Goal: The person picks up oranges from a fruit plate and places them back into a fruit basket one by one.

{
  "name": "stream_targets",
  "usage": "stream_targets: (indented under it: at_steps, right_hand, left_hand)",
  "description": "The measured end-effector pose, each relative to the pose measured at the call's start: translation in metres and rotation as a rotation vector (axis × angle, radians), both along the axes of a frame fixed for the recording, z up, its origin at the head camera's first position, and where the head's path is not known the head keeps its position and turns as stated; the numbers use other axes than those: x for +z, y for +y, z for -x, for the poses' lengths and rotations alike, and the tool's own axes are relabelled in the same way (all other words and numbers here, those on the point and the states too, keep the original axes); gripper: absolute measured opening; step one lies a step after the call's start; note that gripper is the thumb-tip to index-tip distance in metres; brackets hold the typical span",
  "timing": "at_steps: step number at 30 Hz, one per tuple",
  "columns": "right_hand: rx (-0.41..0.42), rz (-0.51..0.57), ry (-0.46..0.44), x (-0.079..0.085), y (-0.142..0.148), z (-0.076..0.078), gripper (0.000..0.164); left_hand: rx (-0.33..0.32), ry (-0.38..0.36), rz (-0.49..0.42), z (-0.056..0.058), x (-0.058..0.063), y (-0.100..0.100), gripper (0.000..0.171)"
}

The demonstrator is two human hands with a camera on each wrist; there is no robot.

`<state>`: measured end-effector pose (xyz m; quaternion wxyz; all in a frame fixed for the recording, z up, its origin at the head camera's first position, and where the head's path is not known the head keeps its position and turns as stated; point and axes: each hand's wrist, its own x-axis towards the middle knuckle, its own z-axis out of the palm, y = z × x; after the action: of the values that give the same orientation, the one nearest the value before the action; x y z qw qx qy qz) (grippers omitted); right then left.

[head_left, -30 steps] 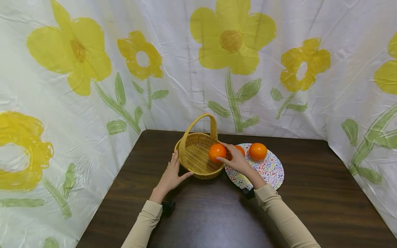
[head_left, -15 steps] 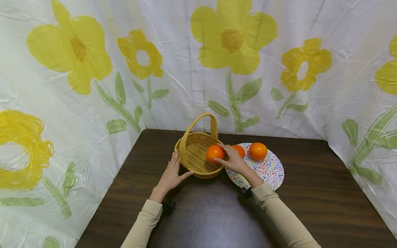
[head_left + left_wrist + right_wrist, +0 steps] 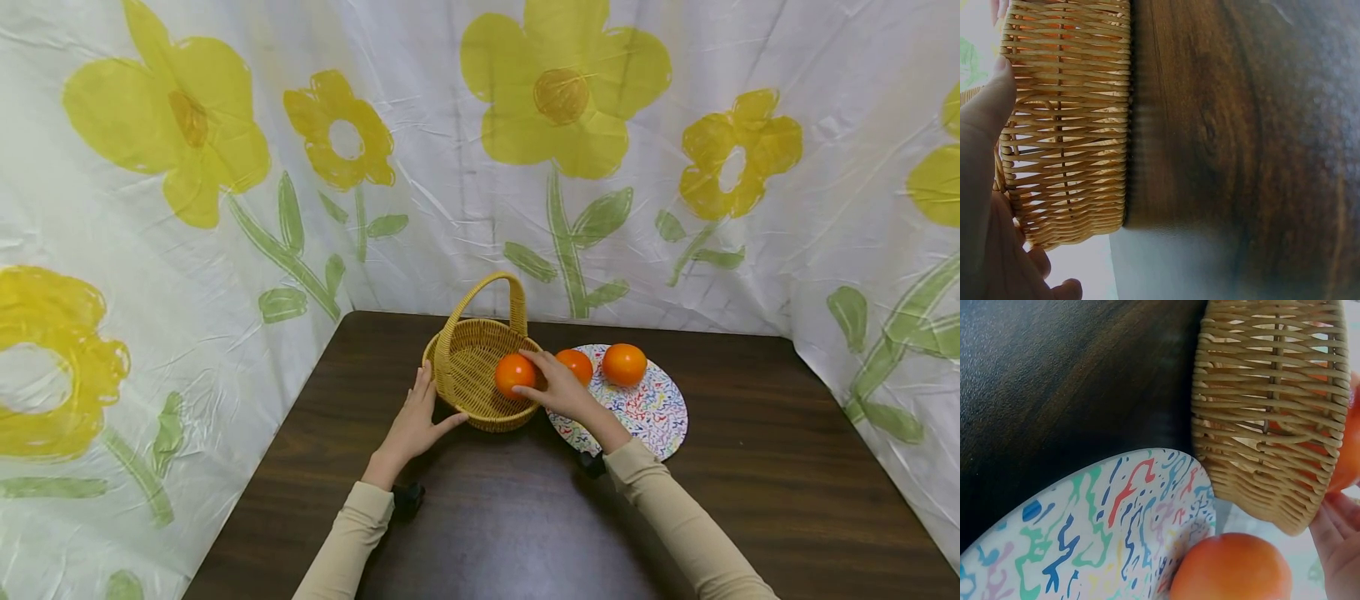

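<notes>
A yellow wicker basket (image 3: 467,371) with an arched handle stands on the dark table. My left hand (image 3: 408,429) rests against its left side, fingers spread straight along the outside and thumb (image 3: 994,94) at the front rim. Over the basket's right part, my right hand (image 3: 561,388) holds a glossy round orange fruit (image 3: 513,377) between thumb and fingers, inside the rim line. In the right wrist view this fruit (image 3: 1350,450) shows partly behind the woven wall (image 3: 1272,412). Two similar fruits, one nearer (image 3: 575,365) and one farther right (image 3: 624,365), lie on a plate.
The white plate (image 3: 652,412) with coloured squiggles lies right beside the basket, its edge close to the basket's base. Behind the table (image 3: 765,433) hangs a white curtain (image 3: 420,250) printed with yellow flowers. Dark wrist cameras (image 3: 408,500) sit under both wrists.
My right hand has moved left and slightly down with the fruit, deeper into the basket. More of the nearer fruit on the plate shows. The left hand and basket have stayed put.
</notes>
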<state>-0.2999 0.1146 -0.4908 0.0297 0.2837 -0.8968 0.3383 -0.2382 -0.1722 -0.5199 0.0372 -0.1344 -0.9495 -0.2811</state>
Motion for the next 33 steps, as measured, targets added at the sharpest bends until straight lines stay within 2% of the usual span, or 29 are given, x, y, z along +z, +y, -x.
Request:
stream_targets:
  at_steps: [11,24,33]
  right_hand:
    - [-0.013,-0.066,0.029,-0.0022,-0.0045,0.0013,0.071]
    - [-0.002,-0.096,0.062,-0.0066,-0.0068,0.0048,0.071]
    - [0.006,-0.116,0.061,-0.0027,-0.0067,0.0019,0.065]
  left_hand:
    - [0.003,-0.004,-0.01,-0.0007,0.0,0.0002,0.092]
    - [0.005,-0.01,-0.003,0.0,-0.0006,0.0,0.092]
    - [0.003,-0.026,-0.006,0.0,0.0008,0.0002,0.093]
